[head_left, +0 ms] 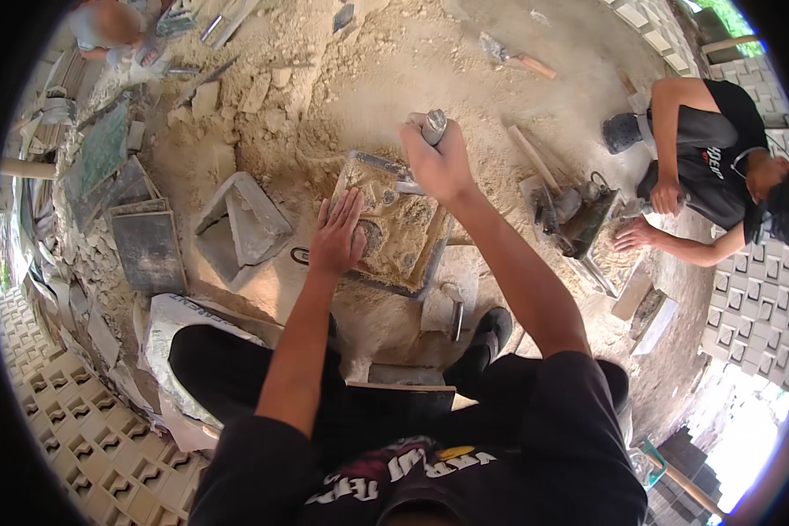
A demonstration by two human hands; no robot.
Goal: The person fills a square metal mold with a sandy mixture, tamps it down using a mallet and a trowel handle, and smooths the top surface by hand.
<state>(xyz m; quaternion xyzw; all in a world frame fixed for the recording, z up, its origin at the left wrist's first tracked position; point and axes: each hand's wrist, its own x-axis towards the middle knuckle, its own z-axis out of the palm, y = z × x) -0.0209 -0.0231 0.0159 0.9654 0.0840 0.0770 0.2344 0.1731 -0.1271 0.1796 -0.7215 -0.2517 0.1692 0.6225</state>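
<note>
A dark rectangular mould (421,279) stands on the ground before me, filled with damp sand-coloured mix (394,232) that has hollows and grey patches in it. My left hand (337,235) lies flat with its fingers stretched out on the mould's left part, touching the mix. Above the far right part, my right hand (440,162) is wrapped round the handle of a hand tool (434,127). The handle's grey, rounded end sticks up out of the fist, and a short metal shank shows below it toward the mix. The tool's working end cannot be made out.
Left of the mould lies a grey block frame (245,230), with dark plates (149,250) beyond it. A co-worker (710,158) handles another mould (592,237) at the right. A trowel (517,60) lies on the sandy ground. Another person (110,26) sits far left.
</note>
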